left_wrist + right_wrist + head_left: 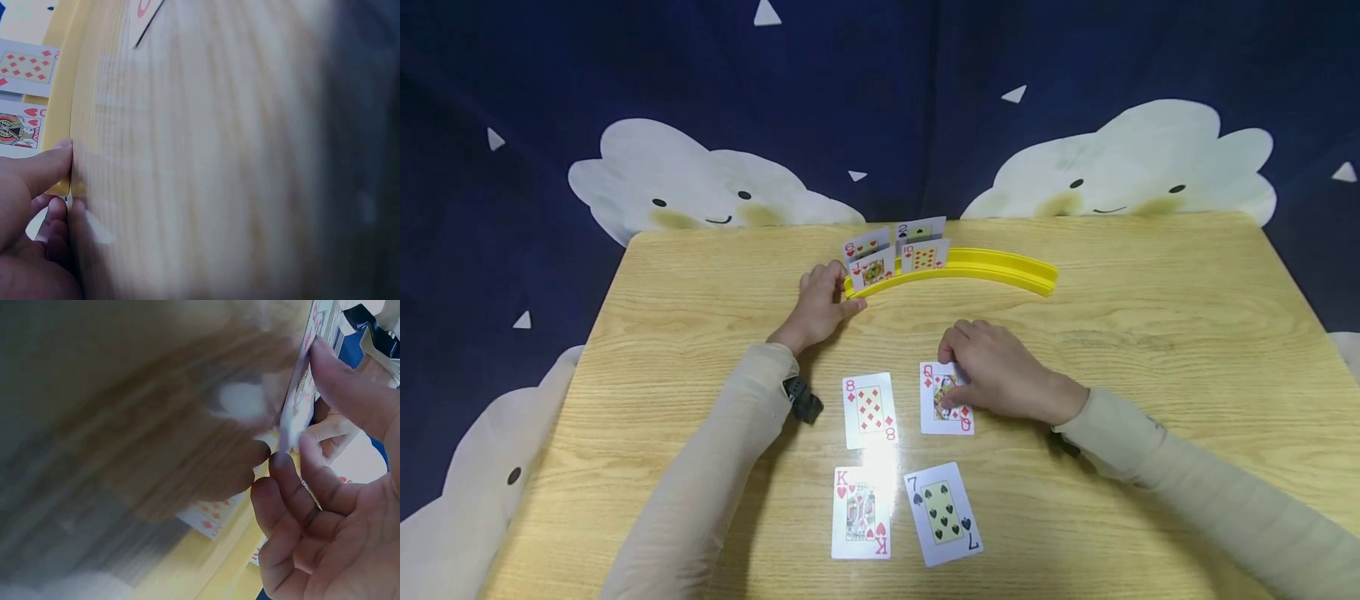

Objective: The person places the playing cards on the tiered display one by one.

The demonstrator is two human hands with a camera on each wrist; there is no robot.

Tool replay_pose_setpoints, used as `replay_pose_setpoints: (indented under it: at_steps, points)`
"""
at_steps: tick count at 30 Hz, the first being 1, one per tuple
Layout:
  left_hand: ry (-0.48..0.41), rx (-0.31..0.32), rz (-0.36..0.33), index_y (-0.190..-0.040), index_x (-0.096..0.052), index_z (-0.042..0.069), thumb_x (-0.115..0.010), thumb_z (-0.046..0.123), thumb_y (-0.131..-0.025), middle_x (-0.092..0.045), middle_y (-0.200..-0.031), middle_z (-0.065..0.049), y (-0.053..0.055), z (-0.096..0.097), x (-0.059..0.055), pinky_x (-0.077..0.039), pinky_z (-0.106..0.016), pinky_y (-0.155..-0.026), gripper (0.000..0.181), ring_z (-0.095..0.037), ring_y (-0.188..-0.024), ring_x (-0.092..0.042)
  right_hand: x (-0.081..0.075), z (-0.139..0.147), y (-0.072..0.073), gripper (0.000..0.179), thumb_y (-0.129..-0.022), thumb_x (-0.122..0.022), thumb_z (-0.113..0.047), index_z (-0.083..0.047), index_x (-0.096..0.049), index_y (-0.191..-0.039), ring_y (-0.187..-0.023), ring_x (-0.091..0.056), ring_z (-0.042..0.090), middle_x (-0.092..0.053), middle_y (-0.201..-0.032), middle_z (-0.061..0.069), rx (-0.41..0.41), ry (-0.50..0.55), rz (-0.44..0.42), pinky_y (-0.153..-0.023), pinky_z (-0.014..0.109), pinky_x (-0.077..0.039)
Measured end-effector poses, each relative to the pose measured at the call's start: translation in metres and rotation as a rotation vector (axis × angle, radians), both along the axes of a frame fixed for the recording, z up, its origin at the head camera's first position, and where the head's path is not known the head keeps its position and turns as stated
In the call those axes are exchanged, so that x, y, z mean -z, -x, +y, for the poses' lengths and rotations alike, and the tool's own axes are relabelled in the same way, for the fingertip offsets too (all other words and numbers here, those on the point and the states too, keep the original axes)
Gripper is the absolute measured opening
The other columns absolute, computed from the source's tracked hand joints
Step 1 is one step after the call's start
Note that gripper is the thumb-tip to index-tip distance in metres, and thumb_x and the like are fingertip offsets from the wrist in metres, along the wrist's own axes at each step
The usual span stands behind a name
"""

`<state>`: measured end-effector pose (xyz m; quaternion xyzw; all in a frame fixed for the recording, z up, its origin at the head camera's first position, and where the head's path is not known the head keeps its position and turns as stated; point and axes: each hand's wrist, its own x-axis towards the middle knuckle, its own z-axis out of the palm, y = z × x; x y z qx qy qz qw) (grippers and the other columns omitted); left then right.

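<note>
Beige sleeves (685, 500) are lying nearest our head camera, with the king of hearts (861, 512) and seven of spades (943, 514) resting face up between them on the wooden table (1150, 308). We are finding the eight of diamonds (870, 408) just above the king. Left hand (823, 300) is pinching the left end of the yellow card holder (992, 265), thumb in front, fingers behind, presumably steadying it. Right hand (1000, 371) is gripping the queen of diamonds (947, 419) to the right of the eight, thumb on its face, fingertips at its far edge; whether the card is leaving the wood, we are not able to tell. Standing upright toward the holder's left end, we are counting four: jack of hearts (874, 271) and ten of diamonds (925, 257) in front, six of hearts (867, 242) and a black two (921, 232) behind, suit too small for certainty. We are judging the step as picking up the queen for racking. Next move is probably calling for raising it clear, tipping it upright and lowering its bottom edge into a groove right of the ten, without nudging its neighbours.
</note>
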<state>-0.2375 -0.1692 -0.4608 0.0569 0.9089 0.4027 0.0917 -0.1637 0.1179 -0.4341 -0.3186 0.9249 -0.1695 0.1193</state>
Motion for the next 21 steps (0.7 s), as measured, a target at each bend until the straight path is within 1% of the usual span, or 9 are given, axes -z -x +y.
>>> replay_pose_setpoints:
  at_steps: [2,5,8,10,13,16,19,21]
  points:
    - [0.001,0.001,0.003,-0.111,-0.044,0.008,-0.076,0.017,-0.105,-0.041,-0.111,-0.011,0.0,0.0,0.0,-0.024,-0.038,-0.092,0.033,-0.031,-0.115,-0.032,-0.001,0.0,0.001,0.042,-0.085,-0.097,-0.027,-0.01,-0.065,-0.106,-0.089,-0.054,0.024,-0.061,-0.097,0.001,0.011,0.026,-0.021,-0.084,0.044,-0.047]
    - [-0.004,0.004,0.007,-0.111,-0.045,0.008,-0.076,0.016,-0.105,-0.041,-0.11,-0.011,0.0,0.0,0.0,-0.024,-0.038,-0.092,0.033,-0.031,-0.115,-0.032,-0.005,0.002,0.004,0.032,-0.091,-0.092,-0.018,-0.01,-0.065,-0.105,-0.081,-0.054,0.02,-0.061,-0.088,-0.002,0.026,0.095,-0.069,-0.077,0.04,-0.046]
    - [-0.01,0.009,0.006,-0.111,-0.045,0.008,-0.076,0.016,-0.105,-0.041,-0.111,-0.011,0.001,0.0,0.0,-0.024,-0.038,-0.092,0.032,-0.031,-0.115,-0.032,-0.011,0.008,0.009,0.026,-0.095,-0.087,-0.011,-0.009,-0.067,-0.111,-0.077,-0.055,0.017,-0.063,-0.084,-0.004,0.039,0.178,-0.115,-0.072,0.036,-0.046]
    - [-0.01,0.009,0.003,-0.112,-0.046,0.008,-0.075,0.017,-0.105,-0.041,-0.111,-0.011,0.002,0.001,0.0,-0.025,-0.038,-0.092,0.031,-0.031,-0.115,-0.032,-0.016,0.014,0.014,0.025,-0.095,-0.086,-0.009,-0.008,-0.069,-0.113,-0.076,-0.057,0.016,-0.064,-0.082,-0.005,0.048,0.226,-0.128,-0.071,0.035,-0.047]
    - [-0.006,0.002,-0.009,-0.115,-0.047,0.008,-0.075,0.018,-0.106,-0.042,-0.113,-0.011,0.002,0.002,-0.001,-0.026,-0.038,-0.093,0.031,-0.031,-0.116,-0.032,-0.024,0.024,0.023,0.02,-0.095,-0.085,-0.006,-0.008,-0.074,-0.111,-0.077,-0.058,0.017,-0.066,-0.082,-0.006,0.067,0.274,-0.133,-0.071,0.034,-0.047]
    - [-0.001,0.003,-0.012,-0.116,-0.048,0.007,-0.075,0.018,-0.106,-0.042,-0.114,-0.011,0.001,0.002,-0.001,-0.026,-0.038,-0.093,0.031,-0.031,-0.117,-0.032,-0.033,0.031,0.032,0.012,-0.094,-0.086,-0.005,-0.009,-0.077,-0.102,-0.078,-0.058,0.018,-0.068,-0.082,-0.005,0.098,0.292,-0.13,-0.07,0.031,-0.046]
    - [0.002,0.008,-0.01,-0.115,-0.047,0.007,-0.075,0.018,-0.106,-0.042,-0.114,-0.011,0.0,0.001,-0.001,-0.026,-0.038,-0.094,0.031,-0.031,-0.117,-0.032,-0.043,0.038,0.04,0.01,-0.094,-0.087,-0.007,-0.01,-0.078,-0.097,-0.077,-0.057,0.019,-0.069,-0.082,-0.003,0.125,0.295,-0.099,-0.067,0.029,-0.043]
    - [0.004,0.009,-0.003,-0.114,-0.047,0.007,-0.075,0.018,-0.106,-0.042,-0.113,-0.011,0.0,0.001,0.0,-0.026,-0.039,-0.094,0.032,-0.031,-0.116,-0.032,-0.049,0.042,0.046,0.01,-0.094,-0.087,-0.009,-0.01,-0.077,-0.095,-0.076,-0.056,0.02,-0.068,-0.081,-0.002,0.142,0.296,-0.046,-0.066,0.03,-0.041]
